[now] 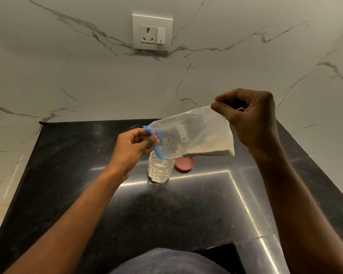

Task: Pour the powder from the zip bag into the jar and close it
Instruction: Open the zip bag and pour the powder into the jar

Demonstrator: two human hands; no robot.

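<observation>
A clear zip bag (192,133) with a blue zip strip and a handwritten label hangs tilted above the counter. White powder lies along its lower edge at the right. My left hand (132,148) pinches the blue zip mouth, which points down over the jar. My right hand (249,119) grips the bag's raised bottom corner. Below the mouth stands a small clear textured jar (160,172), open and partly filled with white powder. Its red lid (185,164) lies flat on the counter just right of the jar.
The black stone counter (166,210) is boxed in by marble walls at the back and both sides. A white socket and switch plate (152,32) sits high on the back wall. A dark square cutout (220,254) lies near the front edge.
</observation>
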